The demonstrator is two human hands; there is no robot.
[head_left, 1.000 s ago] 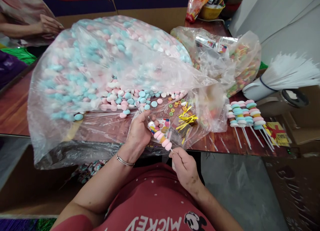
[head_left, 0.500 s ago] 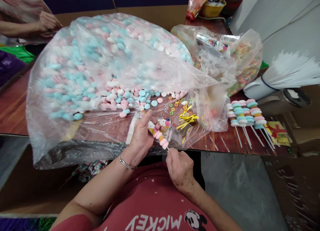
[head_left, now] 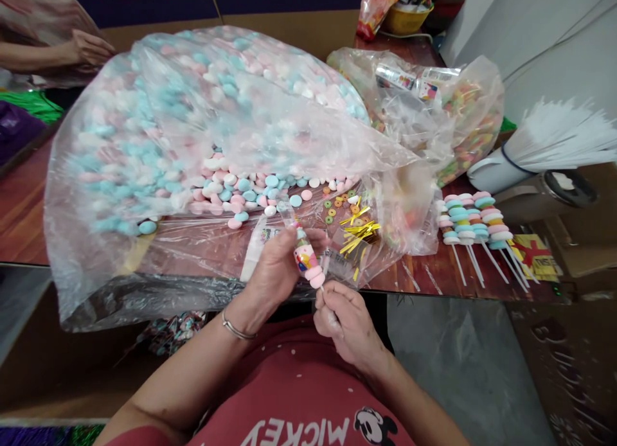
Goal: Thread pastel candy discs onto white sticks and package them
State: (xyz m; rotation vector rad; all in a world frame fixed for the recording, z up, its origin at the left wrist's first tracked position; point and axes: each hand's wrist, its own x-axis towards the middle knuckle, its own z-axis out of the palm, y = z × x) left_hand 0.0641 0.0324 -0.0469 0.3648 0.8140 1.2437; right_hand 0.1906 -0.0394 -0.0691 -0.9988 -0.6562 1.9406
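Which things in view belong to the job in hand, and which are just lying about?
Seemingly the job:
held skewer
wrapper
loose candies
rings
gold ties
white sticks
other skewers

Apparently lying about:
yellow tub
lidded mug
red bag

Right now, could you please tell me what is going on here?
A person's right hand grips the stick of a candy skewer, while the left hand holds its upper part, covered by a printed wrapper. Pink candies show below the wrapper. More skewers lie on the table to the right.
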